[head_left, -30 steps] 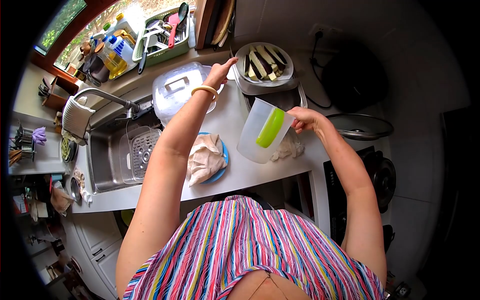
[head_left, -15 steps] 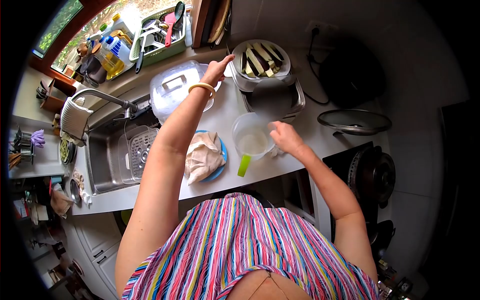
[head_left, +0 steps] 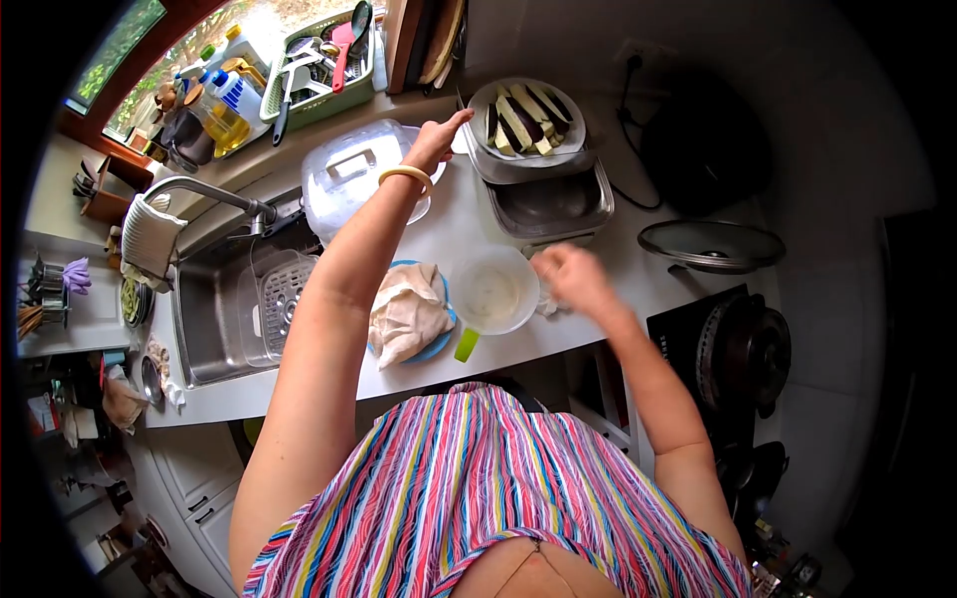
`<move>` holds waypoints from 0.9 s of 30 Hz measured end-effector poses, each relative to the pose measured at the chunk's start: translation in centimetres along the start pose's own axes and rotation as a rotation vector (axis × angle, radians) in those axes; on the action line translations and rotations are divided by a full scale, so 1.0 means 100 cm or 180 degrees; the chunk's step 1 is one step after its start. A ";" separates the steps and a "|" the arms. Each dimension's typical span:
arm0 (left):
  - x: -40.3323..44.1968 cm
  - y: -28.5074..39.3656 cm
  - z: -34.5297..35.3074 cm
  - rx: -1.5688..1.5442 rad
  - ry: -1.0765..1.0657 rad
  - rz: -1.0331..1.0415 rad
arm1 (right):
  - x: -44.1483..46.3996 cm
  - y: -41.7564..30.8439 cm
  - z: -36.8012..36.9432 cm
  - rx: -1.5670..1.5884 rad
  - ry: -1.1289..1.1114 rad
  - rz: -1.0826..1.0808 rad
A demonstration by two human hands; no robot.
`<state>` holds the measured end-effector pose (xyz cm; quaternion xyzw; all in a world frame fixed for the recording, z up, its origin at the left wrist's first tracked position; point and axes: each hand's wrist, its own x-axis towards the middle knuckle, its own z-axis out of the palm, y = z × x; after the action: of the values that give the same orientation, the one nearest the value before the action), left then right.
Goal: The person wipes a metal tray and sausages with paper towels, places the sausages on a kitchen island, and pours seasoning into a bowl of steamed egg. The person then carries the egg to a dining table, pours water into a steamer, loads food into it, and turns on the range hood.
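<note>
My left hand [head_left: 436, 145] reaches far forward, its thumb at the left edge of a white plate [head_left: 481, 97]. The fingers are partly hidden and appear closed on that rim. Cut eggplant strips [head_left: 528, 120] with dark skin and pale flesh lie on the plate. Just below it stands a rectangular metal pan [head_left: 551, 206]. My right hand [head_left: 573, 277], smeared by motion, is beside the right rim of a translucent plastic jug [head_left: 491, 289] with a green handle. Some cloudy contents show in the jug. Whether the fingers touch it cannot be made out.
A beige cloth [head_left: 411, 314] lies on a blue plate [head_left: 444, 342]. At left are the sink [head_left: 204, 329] and a clear plastic cover [head_left: 359, 184]. A glass lid [head_left: 711, 245] and the stove [head_left: 698, 349] are at right. A utensil basket [head_left: 329, 100] stands by the window.
The jug has shifted left and toward me, and its handle has swung left. A dark round shape over the metal pan has gone, exposing the pan's inside. My left hand has barely moved.
</note>
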<state>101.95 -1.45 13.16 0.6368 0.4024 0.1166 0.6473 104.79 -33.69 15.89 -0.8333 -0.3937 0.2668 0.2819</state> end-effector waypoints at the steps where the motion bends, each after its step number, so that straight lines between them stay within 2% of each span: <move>1: 0.000 -0.002 0.001 0.0019 0.0045 0.0006 | 0.016 0.005 -0.024 0.0378 0.0395 0.0057; 2: -0.001 -0.003 0.002 0.0036 0.0089 0.0015 | 0.038 0.011 -0.051 0.0755 0.0792 0.0114; 3: 0.000 -0.003 0.000 0.0071 0.0018 -0.0025 | 0.068 0.025 -0.073 0.0855 0.1542 -0.0359; 4: 0.002 -0.005 0.000 0.0128 0.0043 -0.0003 | 0.096 0.038 -0.096 0.0395 0.2086 -0.0399; 6: -0.001 -0.004 0.001 0.0162 0.0068 -0.0003 | 0.183 0.104 -0.120 0.0126 0.2150 -0.0450; 9: -0.005 -0.002 0.007 -0.0138 0.0275 0.0075 | 0.230 0.083 -0.122 0.1543 0.1286 0.0845; 12: -0.004 -0.002 0.006 -0.0028 0.0277 0.0035 | 0.270 0.098 -0.118 0.1977 0.0207 0.1002; 15: -0.007 -0.004 0.006 0.0217 0.0225 -0.0030 | 0.279 0.108 -0.113 0.1813 0.0129 0.0910; 18: -0.012 -0.006 0.005 0.0428 -0.0027 -0.0175 | 0.261 0.109 -0.124 0.1755 -0.0372 0.0901; 19: -0.021 -0.005 0.011 0.0430 -0.0049 -0.0031 | 0.247 0.105 -0.124 0.1711 -0.0218 0.0848; 21: -0.038 -0.004 0.018 0.0692 -0.0092 -0.0154 | 0.218 0.098 -0.122 0.1629 0.0092 0.0720; 27: -0.054 -0.019 0.026 0.0801 -0.0303 -0.0201 | 0.175 0.105 -0.122 0.1635 -0.0019 0.0632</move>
<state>99.53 -7.22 13.07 0.7047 0.4026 0.0144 0.5840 127.79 -28.33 13.44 -0.7682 -0.2304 0.3867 0.4552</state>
